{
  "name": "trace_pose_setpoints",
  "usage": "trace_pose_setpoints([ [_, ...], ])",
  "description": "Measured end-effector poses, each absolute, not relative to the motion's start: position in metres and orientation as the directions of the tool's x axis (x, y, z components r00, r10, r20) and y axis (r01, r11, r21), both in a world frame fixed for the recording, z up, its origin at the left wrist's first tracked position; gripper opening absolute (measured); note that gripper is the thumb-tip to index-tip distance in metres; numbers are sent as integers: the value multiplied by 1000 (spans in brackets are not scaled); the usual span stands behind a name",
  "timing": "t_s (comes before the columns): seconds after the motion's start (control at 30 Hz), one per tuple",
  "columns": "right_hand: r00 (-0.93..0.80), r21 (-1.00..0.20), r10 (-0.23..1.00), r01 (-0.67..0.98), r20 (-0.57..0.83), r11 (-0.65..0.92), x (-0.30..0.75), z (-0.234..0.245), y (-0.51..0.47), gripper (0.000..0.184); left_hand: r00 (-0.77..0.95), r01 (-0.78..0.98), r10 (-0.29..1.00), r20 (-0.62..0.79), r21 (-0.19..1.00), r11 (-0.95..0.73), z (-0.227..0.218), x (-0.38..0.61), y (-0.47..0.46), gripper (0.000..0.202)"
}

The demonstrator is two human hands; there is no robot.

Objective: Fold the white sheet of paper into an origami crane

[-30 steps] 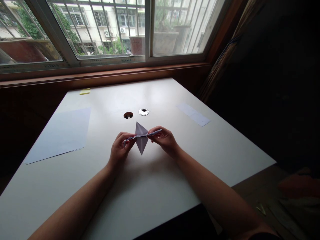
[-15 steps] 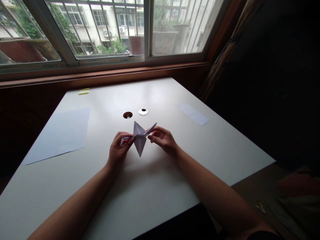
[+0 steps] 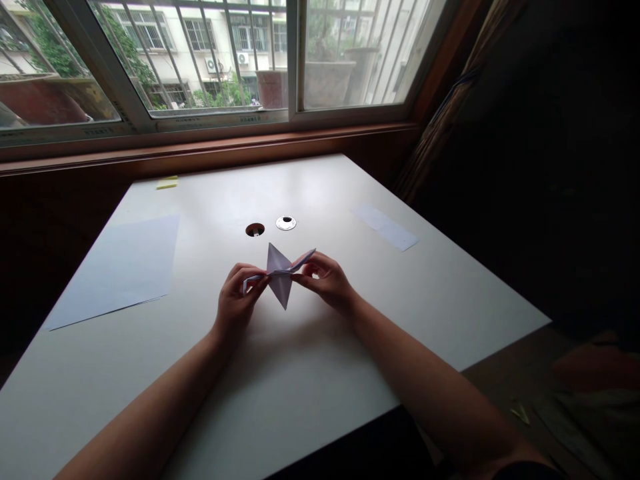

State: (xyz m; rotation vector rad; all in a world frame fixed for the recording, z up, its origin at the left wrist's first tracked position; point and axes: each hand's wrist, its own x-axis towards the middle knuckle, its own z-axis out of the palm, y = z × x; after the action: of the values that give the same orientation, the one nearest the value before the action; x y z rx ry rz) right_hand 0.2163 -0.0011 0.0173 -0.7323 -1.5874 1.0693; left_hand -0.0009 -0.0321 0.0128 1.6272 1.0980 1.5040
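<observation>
A folded paper crane (image 3: pixel 281 288) is held above the white table (image 3: pixel 320 413), its two pointed wings spread toward and away from me. My left hand (image 3: pixel 239 293) pinches it at the left, where a thin bent strip of the paper passes between the fingers. From the right, my right hand (image 3: pixel 325 277) pinches the base of the other narrow point, which slants up past the fingertips. Parts of the crane's middle are hidden by the fingers.
Sheets of white paper (image 3: pixel 125 267) lie at the table's left, and a creased paper strip (image 3: pixel 385 227) at the right. Beyond the crane are a round cable hole (image 3: pixel 255 230) and its cover (image 3: pixel 287 223). A small yellow-edged item (image 3: pixel 167 182) sits by the far left corner.
My right thumb and fingers have closed on the crane's right side. The near wing tip has shifted slightly right and up. My left hand has kept its pinch.
</observation>
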Motion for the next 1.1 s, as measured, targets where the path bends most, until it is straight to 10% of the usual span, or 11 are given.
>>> trace_pose_setpoints([
  [1.1,-210,-963,945,-153,251,221,216,18,5,29,-4,50,925,381,924,-380,16,0,-35,20],
])
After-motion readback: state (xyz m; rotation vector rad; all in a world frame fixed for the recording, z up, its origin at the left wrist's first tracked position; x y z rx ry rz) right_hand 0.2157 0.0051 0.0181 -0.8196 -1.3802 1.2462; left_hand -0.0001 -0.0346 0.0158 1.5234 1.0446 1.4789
